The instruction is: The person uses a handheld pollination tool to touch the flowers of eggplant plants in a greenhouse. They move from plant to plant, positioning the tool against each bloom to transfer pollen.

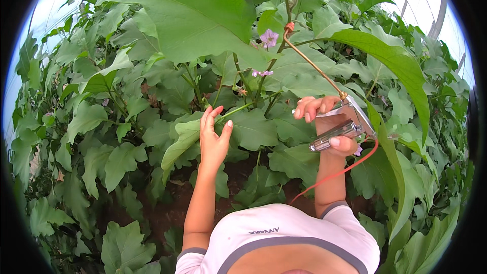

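My right hand (338, 146) is wrapped around the metal-and-clear handle of a hand-held sprayer (335, 135). From the handle a thin brass-coloured tube (315, 64) runs up and left, ending in a bent tip with an orange-red nozzle (289, 27) beside the main stem of an eggplant plant. A thin red hose (342, 171) curves from the handle's base down towards my chest. My left hand (213, 139) is raised with thumb and fingers apart, against a broad eggplant leaf (184, 137) and its green stalk (243, 106). Purple flowers (269, 38) show left of the tube.
Dense eggplant foliage (125, 160) surrounds me on both sides. One large leaf (186, 11) hangs close at the top, and another (395, 61) arches over the right hand. Dark soil (167, 213) shows below. Greenhouse frame poles (439, 15) stand behind.
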